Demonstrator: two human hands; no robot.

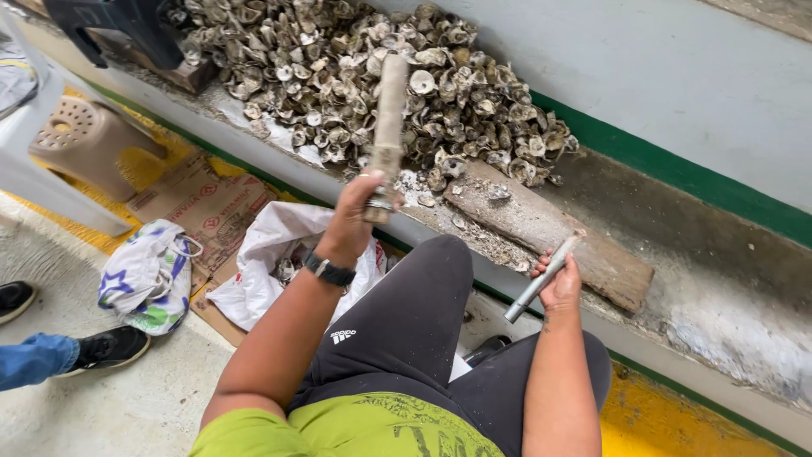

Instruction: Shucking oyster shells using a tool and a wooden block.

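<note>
My left hand (355, 216) grips a long, crusted tool (388, 118) by its lower end and holds it upright over the ledge. My right hand (561, 283) is closed round a grey metal rod (541, 278) that slants up toward a worn wooden board (550, 228). The board lies on the concrete ledge (719, 288), scattered with shell bits. Behind it sits a big heap of grey oyster shells (381, 76). My knee in dark trousers rises between my arms.
A white plastic bag (275, 254) and a printed bag (148, 275) lie on flattened cardboard (211, 211) at the left. A beige stool (85, 135) stands further left. Another person's shoes (110, 347) are at the left edge.
</note>
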